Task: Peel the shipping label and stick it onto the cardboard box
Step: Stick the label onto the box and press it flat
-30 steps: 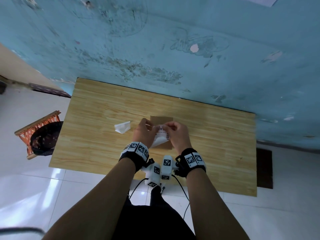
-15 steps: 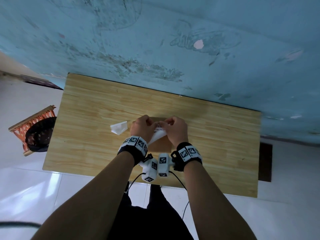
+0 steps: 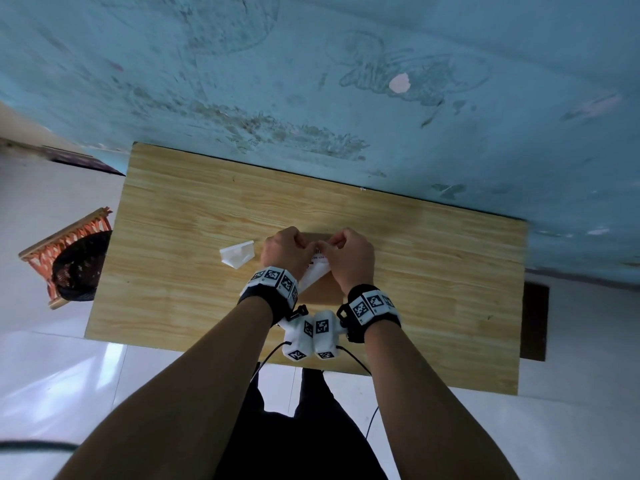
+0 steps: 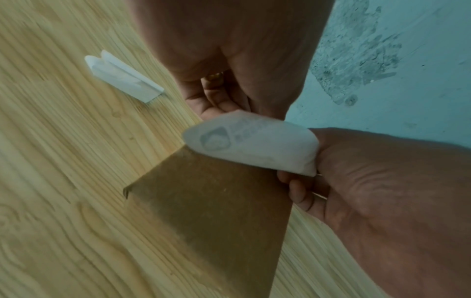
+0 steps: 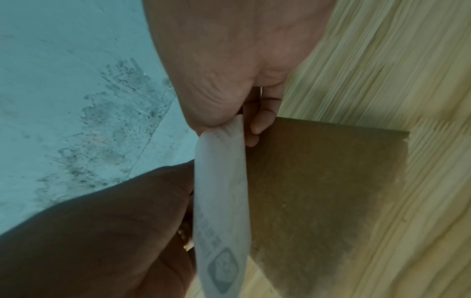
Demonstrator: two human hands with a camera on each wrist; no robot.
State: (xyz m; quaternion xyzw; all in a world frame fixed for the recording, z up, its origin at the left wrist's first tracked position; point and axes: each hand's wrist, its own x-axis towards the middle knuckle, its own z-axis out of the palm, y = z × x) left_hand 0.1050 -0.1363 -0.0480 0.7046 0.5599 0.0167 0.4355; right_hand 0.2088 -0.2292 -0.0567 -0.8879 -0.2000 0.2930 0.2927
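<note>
A flat brown cardboard box (image 3: 320, 291) (image 4: 214, 211) (image 5: 318, 181) lies on the wooden table (image 3: 173, 237), mostly hidden under my hands in the head view. Both hands hold a white shipping label (image 3: 315, 271) (image 4: 252, 143) (image 5: 220, 201) just above the box. My left hand (image 3: 287, 249) pinches its left end and my right hand (image 3: 349, 254) pinches its right end, fingers curled. The label curves between them, its printed face showing faintly through the paper. The fingertips themselves are hidden in both wrist views.
A folded piece of white backing paper (image 3: 238, 253) (image 4: 122, 77) lies on the table left of my hands. A worn turquoise wall (image 3: 346, 81) stands behind the table. A woven stool (image 3: 69, 258) sits on the floor at the left.
My hands have drawn closer together over the box and the label is bunched more tightly between them. The head camera has tilted, shifting the table in view.
</note>
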